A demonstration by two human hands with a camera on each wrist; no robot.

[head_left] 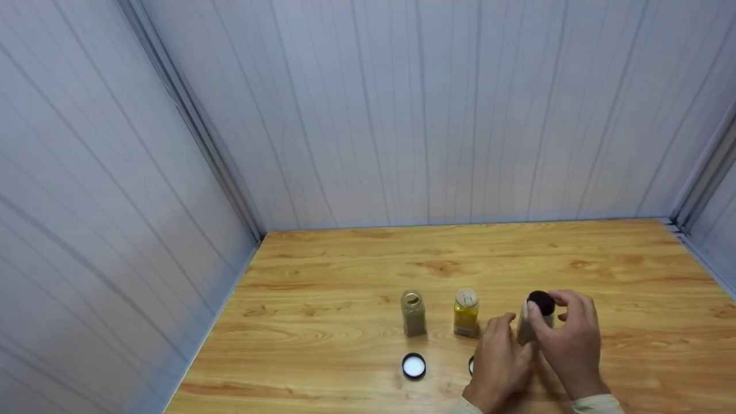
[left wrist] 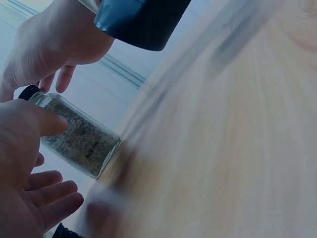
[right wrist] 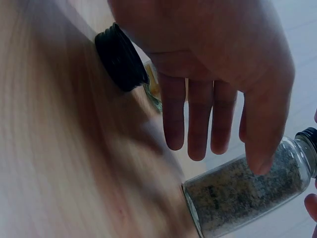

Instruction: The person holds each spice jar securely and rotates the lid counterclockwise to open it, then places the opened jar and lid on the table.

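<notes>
A glass spice jar (left wrist: 79, 134) of speckled dried seasoning, with a black cap (head_left: 541, 302), stands at the right of the group. My right hand (head_left: 572, 339) pinches the cap from above, thumb on one side and fingers on the other. Beside the jar's left side is my left hand (head_left: 499, 359). Its thumb lies against the glass in the left wrist view, and the other fingers are extended, apart from the jar. The right wrist view shows the left hand's loose fingers (right wrist: 197, 124) and the jar's seasoning up close.
To the left stand an uncapped jar of yellow seasoning (head_left: 466, 316) with a perforated top and an uncapped jar of grey-green powder (head_left: 414, 316). A black lid (head_left: 414, 366) lies white liner up in front; another lid (right wrist: 121, 58) is partly behind my left hand in the head view.
</notes>
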